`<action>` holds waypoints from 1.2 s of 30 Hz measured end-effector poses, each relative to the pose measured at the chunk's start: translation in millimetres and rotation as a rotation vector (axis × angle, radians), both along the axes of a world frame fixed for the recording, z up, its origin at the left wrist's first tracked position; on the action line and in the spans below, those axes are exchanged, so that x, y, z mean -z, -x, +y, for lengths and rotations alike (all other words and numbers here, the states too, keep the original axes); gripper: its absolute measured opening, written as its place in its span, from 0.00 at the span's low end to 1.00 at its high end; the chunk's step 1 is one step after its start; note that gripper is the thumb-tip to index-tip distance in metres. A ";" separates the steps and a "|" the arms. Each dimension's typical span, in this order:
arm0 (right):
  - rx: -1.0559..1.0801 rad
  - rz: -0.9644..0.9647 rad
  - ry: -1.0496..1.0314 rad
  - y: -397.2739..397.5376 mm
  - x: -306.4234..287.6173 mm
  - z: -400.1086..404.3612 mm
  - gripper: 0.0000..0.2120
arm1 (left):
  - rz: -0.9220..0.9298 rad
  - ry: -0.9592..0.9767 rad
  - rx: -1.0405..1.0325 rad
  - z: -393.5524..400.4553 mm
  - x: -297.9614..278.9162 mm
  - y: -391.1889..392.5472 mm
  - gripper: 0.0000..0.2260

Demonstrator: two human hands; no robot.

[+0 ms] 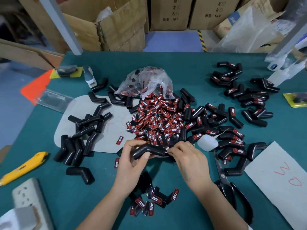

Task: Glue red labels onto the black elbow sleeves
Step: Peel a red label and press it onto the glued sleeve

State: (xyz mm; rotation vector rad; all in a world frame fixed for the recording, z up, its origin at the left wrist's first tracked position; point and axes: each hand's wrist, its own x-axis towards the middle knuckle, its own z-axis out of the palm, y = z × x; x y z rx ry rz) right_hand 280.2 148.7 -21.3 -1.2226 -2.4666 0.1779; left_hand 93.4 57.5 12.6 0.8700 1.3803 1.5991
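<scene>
**Both hands on one unlabelled elbow sleeve, near the front of the table**

The left hand (pixel 131 156) reaches in from the near edge, palm turned inward, thumb and curled fingers gripping the lower leg of a black elbow sleeve (pixel 149 151) held just above the green table (pixel 191 63). The right hand (pixel 189 156) comes in beside it, wrist bent, fingertips pinched at the sleeve's other end. What sits between those fingertips is too small to make out; it may be a label. The right hand wears a ring.

Just behind the hands, mid-table, lies the heap of red labels (pixel 157 120), spilling from a crumpled clear bag (pixel 146 82) that hides its contents. Bare sleeves (pixel 86 128) cluster toward the left edge, labelled sleeves (pixel 232 136) toward the right. A small white glue bottle (pixel 207 142) rests just beside the right hand. Scissors (pixel 232 188) are partly covered by the right forearm. A yellow utility knife (pixel 25 166) lies at the left edge.
</scene>
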 end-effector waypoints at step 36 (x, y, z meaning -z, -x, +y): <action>0.107 0.099 0.017 8.7 -7.0 -5.8 0.10 | -0.081 -0.007 0.192 14.0 18.5 1.7 0.19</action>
